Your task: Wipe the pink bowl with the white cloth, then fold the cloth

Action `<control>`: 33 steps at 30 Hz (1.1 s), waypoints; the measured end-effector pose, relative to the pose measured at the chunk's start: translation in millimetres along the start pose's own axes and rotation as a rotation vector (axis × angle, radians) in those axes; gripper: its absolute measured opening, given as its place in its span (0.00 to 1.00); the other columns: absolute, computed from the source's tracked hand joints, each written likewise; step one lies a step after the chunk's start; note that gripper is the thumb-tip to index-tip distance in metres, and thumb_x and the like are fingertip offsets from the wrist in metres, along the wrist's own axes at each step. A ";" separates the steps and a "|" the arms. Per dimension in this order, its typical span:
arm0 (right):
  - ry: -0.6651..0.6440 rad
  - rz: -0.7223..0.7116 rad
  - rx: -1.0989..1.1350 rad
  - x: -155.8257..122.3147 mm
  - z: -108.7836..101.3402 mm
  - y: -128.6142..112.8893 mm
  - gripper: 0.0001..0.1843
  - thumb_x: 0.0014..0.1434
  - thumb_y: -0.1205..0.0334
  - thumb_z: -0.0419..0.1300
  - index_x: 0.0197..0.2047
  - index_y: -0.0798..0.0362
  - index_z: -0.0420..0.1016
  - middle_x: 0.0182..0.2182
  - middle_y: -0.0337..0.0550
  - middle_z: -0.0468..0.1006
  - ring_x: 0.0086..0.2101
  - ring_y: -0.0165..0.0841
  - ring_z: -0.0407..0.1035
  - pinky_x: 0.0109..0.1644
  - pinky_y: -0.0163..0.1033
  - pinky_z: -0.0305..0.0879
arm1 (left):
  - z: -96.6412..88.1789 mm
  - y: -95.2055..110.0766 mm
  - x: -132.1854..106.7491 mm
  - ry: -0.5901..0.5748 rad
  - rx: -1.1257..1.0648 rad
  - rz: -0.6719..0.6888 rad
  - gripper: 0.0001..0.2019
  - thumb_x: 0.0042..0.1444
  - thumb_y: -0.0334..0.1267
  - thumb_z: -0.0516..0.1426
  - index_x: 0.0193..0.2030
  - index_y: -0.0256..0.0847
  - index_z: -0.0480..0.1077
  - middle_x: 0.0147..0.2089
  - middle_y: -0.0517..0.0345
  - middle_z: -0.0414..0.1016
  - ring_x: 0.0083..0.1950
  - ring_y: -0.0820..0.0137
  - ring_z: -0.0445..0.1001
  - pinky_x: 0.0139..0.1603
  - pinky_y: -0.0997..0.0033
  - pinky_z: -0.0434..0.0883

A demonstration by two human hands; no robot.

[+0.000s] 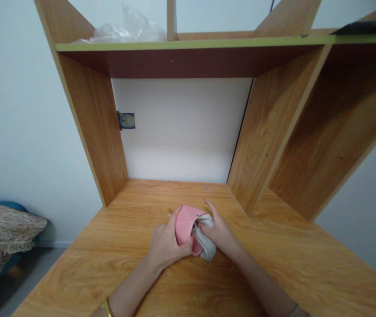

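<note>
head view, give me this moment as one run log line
left hand: grips pink object | right hand: on grey cloth at pink object's opening | below: wooden desk | on shelf: clear plastic

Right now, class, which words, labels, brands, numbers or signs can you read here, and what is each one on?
There are none: no readable text shows on the pink item, the grey cloth, the wooden desk or the shelf edge.

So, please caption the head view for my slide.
Left hand holds a hollow pink object; right hand holds grey cloth at its opening.
</note>
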State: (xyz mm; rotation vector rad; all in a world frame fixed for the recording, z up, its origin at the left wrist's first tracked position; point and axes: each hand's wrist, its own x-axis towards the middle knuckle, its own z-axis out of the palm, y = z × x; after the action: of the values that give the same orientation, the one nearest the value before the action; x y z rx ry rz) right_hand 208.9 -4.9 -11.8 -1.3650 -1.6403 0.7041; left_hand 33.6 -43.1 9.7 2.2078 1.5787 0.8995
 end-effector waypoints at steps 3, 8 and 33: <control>-0.029 -0.018 0.080 1.2 2.7 7.4 0.39 0.45 0.69 0.54 0.61 0.54 0.47 0.28 0.38 0.75 0.27 0.31 0.69 0.34 0.37 0.65 | -0.7 1.9 0.9 -0.016 -0.001 -0.002 0.39 0.46 0.51 0.53 0.63 0.35 0.49 0.37 0.47 0.75 0.34 0.57 0.73 0.38 0.60 0.67; 0.003 0.017 0.116 2.9 6.0 13.8 0.36 0.45 0.68 0.54 0.59 0.54 0.51 0.35 0.42 0.75 0.33 0.32 0.70 0.40 0.40 0.66 | -0.9 0.1 2.9 -0.028 -0.068 -0.052 0.39 0.51 0.53 0.50 0.65 0.36 0.43 0.38 0.47 0.75 0.37 0.57 0.73 0.38 0.62 0.66; 0.100 0.070 -0.034 6.4 2.2 19.1 0.40 0.43 0.66 0.58 0.60 0.53 0.49 0.40 0.46 0.74 0.37 0.36 0.70 0.42 0.42 0.64 | 7.7 5.2 1.7 -0.057 -0.235 -0.095 0.46 0.44 0.49 0.59 0.64 0.38 0.38 0.43 0.47 0.73 0.40 0.59 0.73 0.38 0.64 0.67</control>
State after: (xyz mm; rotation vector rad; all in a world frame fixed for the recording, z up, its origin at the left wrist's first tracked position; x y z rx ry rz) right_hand 215.9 6.2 -27.3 -1.4653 -1.5385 0.6406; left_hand 42.8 -42.5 7.3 1.9638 1.4568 0.9333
